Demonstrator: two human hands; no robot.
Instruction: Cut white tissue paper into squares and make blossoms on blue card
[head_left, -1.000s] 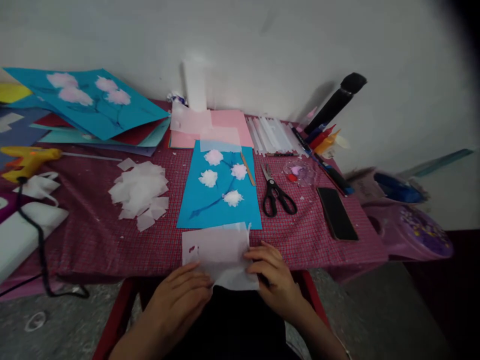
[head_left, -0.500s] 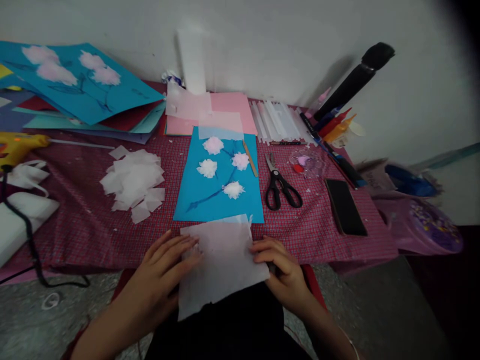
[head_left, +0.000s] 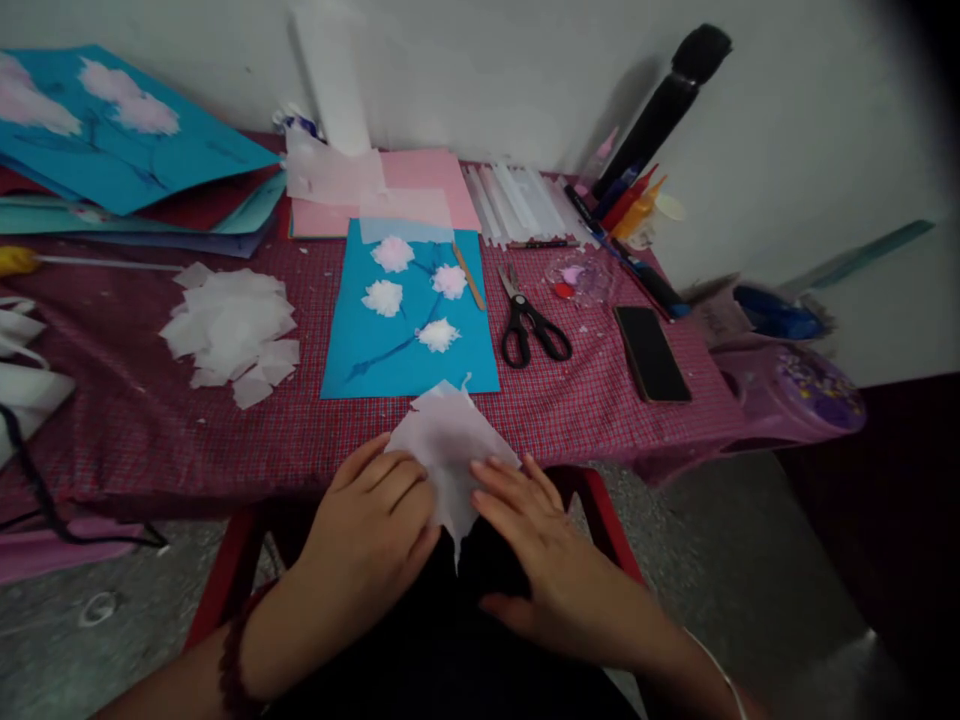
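One thin pale sheet spans the table's near edge between the curled left hand, its grip unclear, and the spread, unclenched right hand; uneven pulling could tear its narrow lower tip.

My left hand and right hand hide bits of thin paper. The yellow tool is cut off.

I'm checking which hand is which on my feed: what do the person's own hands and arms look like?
Both are ungloved, with no sleeves showing on the forearms. The left hand has a dark red bracelet, apparently beaded, at the wrist. Above the right hand, a thin, pale band circles the forearm; its material is unclear.
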